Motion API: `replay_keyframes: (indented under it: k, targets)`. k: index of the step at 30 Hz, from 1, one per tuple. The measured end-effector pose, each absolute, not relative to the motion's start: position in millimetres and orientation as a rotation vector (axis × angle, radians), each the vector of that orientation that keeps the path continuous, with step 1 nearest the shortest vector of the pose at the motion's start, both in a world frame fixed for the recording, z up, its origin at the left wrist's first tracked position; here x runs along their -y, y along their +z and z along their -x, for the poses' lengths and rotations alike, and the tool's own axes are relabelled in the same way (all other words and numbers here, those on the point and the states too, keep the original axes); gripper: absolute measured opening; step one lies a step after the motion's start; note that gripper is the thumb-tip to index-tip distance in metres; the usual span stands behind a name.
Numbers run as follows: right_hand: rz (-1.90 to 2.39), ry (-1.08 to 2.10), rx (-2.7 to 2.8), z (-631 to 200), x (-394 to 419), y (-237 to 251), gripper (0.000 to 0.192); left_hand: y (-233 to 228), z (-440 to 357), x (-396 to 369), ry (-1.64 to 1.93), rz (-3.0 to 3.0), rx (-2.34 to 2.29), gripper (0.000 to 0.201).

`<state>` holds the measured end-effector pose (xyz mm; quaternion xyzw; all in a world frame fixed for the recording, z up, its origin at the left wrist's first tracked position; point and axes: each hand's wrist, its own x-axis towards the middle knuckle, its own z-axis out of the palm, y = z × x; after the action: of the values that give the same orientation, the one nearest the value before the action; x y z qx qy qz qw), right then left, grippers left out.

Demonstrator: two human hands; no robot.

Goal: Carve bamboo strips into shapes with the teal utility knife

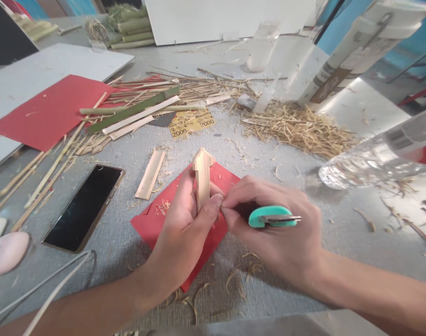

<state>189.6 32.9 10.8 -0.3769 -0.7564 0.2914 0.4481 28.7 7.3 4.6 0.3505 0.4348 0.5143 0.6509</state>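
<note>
A bamboo strip [202,179] is held upright in the left hand [185,224], fingers wrapped tight around its lower half, thumb pressed on the front near the bottom. The top end is already cut to a broad arrowhead shape with notched shoulders; the shaft below is narrower. The strip sits over a small red card [157,224] lying on the grey table [304,298].

A teal-handled knife [272,217] is gripped in the right hand [279,238], fingers closed on the handle. The blade tip is hidden behind the left thumb, so contact with the strip cannot be confirmed; it appears to be applied at the lower shaft.

Progress, as judged: head profile looks finished, shaft trimming in hand. Fine curls on the red card and table point to a fair amount of paring done. Lower end of the strip is covered by the hand, so its state cannot be told.

Around: a flat offcut [150,174] just left of the card, a phone [85,207] face up further left, loose sticks [55,163] and split bamboo lengths [136,112] over a larger red sheet [48,109], a heap of shavings [304,128] to the right, a clear plastic bottle [377,158] on its side at far right.
</note>
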Motion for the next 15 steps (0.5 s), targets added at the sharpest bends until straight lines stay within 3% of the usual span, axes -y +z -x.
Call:
replay_keyframes:
  k: [13, 15]
  targets:
    - [0.966, 0.680, 1.905, -189.2, -32.4, 14.4, 0.023, 3.2, -29.5, -6.0, 1.131, -0.722, -0.948, 0.013]
    - [0.969, 0.679, 1.909, -189.4, -32.6, 14.4, 0.022, 4.0, -29.7, -5.9, 1.125, -0.709, -0.959, 0.023]
